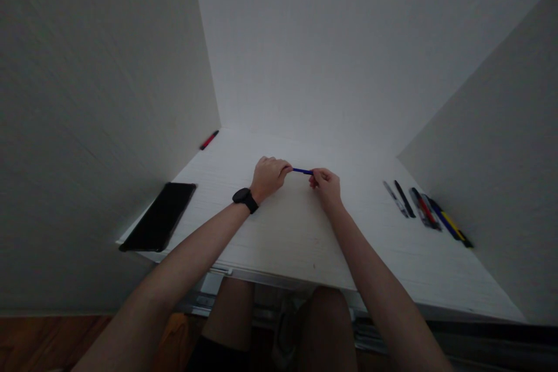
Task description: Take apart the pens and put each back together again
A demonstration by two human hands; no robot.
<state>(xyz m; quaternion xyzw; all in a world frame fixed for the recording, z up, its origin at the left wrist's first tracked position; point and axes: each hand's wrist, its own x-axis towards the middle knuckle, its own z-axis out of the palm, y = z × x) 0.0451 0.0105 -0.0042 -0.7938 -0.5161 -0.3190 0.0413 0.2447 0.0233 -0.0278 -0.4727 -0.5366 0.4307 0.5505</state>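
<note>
A slim blue pen (301,171) is held level above the middle of the white desk (288,232). My left hand (270,177) is closed round its left end, and a black watch (245,199) sits on that wrist. At the pen's other end, the fingers of my right hand (326,186) pinch it. Both ends of the pen are hidden by my fingers.
A red and black pen (210,140) lies by the left wall. Nearer on that side rests a dark tablet (160,216). Along the right wall lie several pens and markers, among them a black pen (404,199) and a yellow one (453,224).
</note>
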